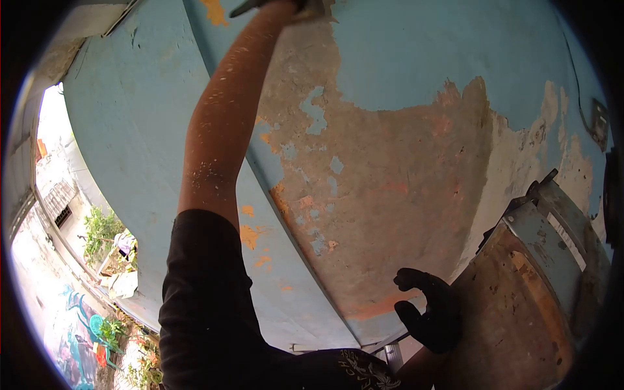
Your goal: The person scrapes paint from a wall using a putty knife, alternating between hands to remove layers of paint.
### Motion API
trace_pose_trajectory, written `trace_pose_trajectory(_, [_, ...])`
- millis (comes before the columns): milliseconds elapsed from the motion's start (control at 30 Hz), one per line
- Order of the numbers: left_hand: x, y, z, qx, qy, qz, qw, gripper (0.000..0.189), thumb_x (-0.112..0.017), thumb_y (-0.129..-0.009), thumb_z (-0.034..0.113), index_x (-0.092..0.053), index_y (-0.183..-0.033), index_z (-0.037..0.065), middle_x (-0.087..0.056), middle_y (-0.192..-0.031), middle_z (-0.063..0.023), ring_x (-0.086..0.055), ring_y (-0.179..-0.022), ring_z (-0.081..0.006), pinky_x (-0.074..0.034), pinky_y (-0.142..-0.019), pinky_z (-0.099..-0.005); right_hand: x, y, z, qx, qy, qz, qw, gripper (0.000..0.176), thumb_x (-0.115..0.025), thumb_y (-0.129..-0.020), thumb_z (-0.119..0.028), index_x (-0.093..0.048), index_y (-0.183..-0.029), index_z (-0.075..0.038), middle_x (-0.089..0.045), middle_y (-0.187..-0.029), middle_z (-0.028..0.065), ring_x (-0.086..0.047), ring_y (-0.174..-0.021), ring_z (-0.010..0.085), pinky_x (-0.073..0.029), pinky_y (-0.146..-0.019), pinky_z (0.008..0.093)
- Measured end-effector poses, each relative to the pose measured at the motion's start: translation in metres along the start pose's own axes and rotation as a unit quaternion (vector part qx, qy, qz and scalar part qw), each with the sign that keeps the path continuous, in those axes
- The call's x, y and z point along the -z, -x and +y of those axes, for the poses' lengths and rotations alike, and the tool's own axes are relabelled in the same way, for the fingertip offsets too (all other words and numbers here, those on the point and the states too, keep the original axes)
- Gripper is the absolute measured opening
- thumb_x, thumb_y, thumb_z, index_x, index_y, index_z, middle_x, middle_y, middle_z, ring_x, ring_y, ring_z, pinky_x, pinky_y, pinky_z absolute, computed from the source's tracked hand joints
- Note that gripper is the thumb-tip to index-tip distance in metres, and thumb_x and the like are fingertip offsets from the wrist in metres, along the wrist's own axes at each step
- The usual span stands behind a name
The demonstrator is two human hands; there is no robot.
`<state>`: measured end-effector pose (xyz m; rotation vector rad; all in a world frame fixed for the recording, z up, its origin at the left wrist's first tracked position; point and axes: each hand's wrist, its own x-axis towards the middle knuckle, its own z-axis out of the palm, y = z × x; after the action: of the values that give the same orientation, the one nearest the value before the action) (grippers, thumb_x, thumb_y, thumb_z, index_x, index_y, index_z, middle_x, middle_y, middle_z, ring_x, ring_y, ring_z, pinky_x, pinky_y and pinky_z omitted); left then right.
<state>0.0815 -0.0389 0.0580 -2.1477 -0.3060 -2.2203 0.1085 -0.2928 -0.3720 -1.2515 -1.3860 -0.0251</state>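
Observation:
My left arm point(218, 130), flecked with pale chips, reaches up to the wall point(403, 169), where blue paint has come off over a broad brown patch. My left hand point(298, 5) is at the top edge of the view, mostly cut off. A dark pointed piece point(248, 6) sticks out on one side of it and a greyish piece point(314, 10) on the other; I cannot tell what it holds. Lower right, my right hand point(432, 312) wears a black glove. Its thumb and finger curve apart with nothing between them, beside a worn brown panel point(513, 305).
A grey-framed piece point(552, 240) stands against the wall at the right, next to the brown panel. Above it, a cable runs down to a wall socket point(599, 120). On the left, an opening shows plants point(103, 231) and a painted outside wall point(65, 325).

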Motion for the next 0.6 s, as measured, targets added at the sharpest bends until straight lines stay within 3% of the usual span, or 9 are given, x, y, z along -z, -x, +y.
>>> trace_pose_trajectory(33, [-0.018,0.022,-0.018,0.014,-0.047,-0.013,0.999,0.043,-0.058,-0.088,0.038,-0.066,-0.103,-0.001,-0.07,-0.098,-0.0236,-0.069,-0.098,-0.039,-0.053,-0.089,-0.0474,0.001,0.0,-0.002,-0.002,-0.002,-0.004,1.0,0.051,-0.076,-0.074,0.0,-0.062,-0.123,0.001,-0.071,-0.109,0.0151,-0.069,-0.101,0.0258,-0.053,-0.089,0.0376])
trace_pose_trajectory(67, [-0.02,0.035,-0.022,0.073,-0.075,-0.138,0.985,0.046,-0.06,-0.087,0.04,-0.065,-0.108,-0.001,-0.069,-0.105,-0.0256,-0.066,-0.105,-0.0417,-0.051,-0.093,-0.049,0.003,-0.001,-0.005,0.008,-0.001,-0.003,1.0,0.05,-0.08,-0.074,-0.002,-0.063,-0.121,0.001,-0.071,-0.109,0.0152,-0.069,-0.099,0.0261,-0.054,-0.086,0.0362])
trace_pose_trajectory(133, [-0.027,0.05,-0.025,0.031,-0.115,-0.112,0.987,0.045,-0.06,-0.088,0.04,-0.065,-0.108,0.0,-0.069,-0.105,-0.0253,-0.067,-0.104,-0.0413,-0.051,-0.093,-0.0491,0.004,-0.004,-0.006,0.026,0.002,0.008,1.0,0.05,-0.084,-0.074,-0.004,-0.064,-0.12,0.002,-0.071,-0.109,0.0153,-0.069,-0.097,0.0263,-0.056,-0.083,0.0347])
trace_pose_trajectory(233, [-0.006,0.028,0.008,-0.02,-0.02,-0.05,0.998,0.041,-0.06,-0.089,0.038,-0.066,-0.101,0.0,-0.07,-0.096,-0.0234,-0.069,-0.095,-0.0394,-0.053,-0.086,-0.049,0.004,-0.004,-0.005,0.015,0.008,-0.004,1.0,0.051,-0.084,-0.074,-0.004,-0.064,-0.121,0.002,-0.07,-0.11,0.0154,-0.069,-0.097,0.0271,-0.056,-0.084,0.0354])
trace_pose_trajectory(267, [-0.006,0.014,0.008,-0.076,-0.055,0.027,0.995,0.039,-0.061,-0.088,0.037,-0.066,-0.098,0.0,-0.071,-0.091,-0.0221,-0.071,-0.089,-0.0377,-0.054,-0.08,-0.0473,0.004,-0.004,-0.004,0.006,0.017,-0.007,1.0,0.052,-0.084,-0.074,-0.004,-0.064,-0.121,0.002,-0.07,-0.11,0.0155,-0.069,-0.096,0.0274,-0.055,-0.083,0.0359])
trace_pose_trajectory(367, [0.009,0.003,0.02,-0.016,-0.01,0.038,0.999,0.039,-0.062,-0.087,0.036,-0.067,-0.098,-0.001,-0.071,-0.096,-0.0244,-0.07,-0.095,-0.0378,-0.053,-0.086,-0.0474,0.005,-0.008,-0.001,0.005,0.022,-0.013,1.0,0.053,-0.085,-0.073,-0.005,-0.064,-0.122,0.001,-0.07,-0.11,0.0154,-0.068,-0.095,0.0279,-0.055,-0.083,0.0368])
trace_pose_trajectory(400, [0.0,0.013,0.007,-0.014,-0.012,0.035,0.999,0.039,-0.062,-0.087,0.036,-0.067,-0.098,-0.001,-0.071,-0.096,-0.0244,-0.07,-0.095,-0.0378,-0.053,-0.086,-0.0474,0.005,-0.007,-0.001,0.009,0.019,-0.016,1.0,0.053,-0.085,-0.073,-0.005,-0.064,-0.122,0.001,-0.07,-0.11,0.0152,-0.068,-0.095,0.0282,-0.055,-0.082,0.0372])
trace_pose_trajectory(467, [-0.023,0.042,-0.025,0.06,-0.069,-0.081,0.992,0.041,-0.06,-0.088,0.036,-0.067,-0.102,-0.002,-0.07,-0.099,-0.027,-0.069,-0.099,-0.0389,-0.052,-0.091,-0.0476,0.005,-0.005,-0.001,0.011,0.016,-0.017,1.0,0.053,-0.085,-0.073,-0.005,-0.064,-0.122,0.001,-0.07,-0.11,0.0148,-0.068,-0.095,0.0283,-0.055,-0.081,0.0372])
trace_pose_trajectory(600, [-0.014,0.043,-0.001,0.019,-0.063,-0.101,0.993,0.041,-0.059,-0.089,0.037,-0.068,-0.1,-0.001,-0.071,-0.097,-0.0255,-0.07,-0.096,-0.0383,-0.053,-0.088,-0.0474,0.004,-0.008,-0.003,0.005,0.035,-0.014,0.999,0.052,-0.084,-0.073,-0.005,-0.064,-0.121,0.001,-0.07,-0.11,0.0143,-0.068,-0.094,0.0287,-0.055,-0.081,0.0374])
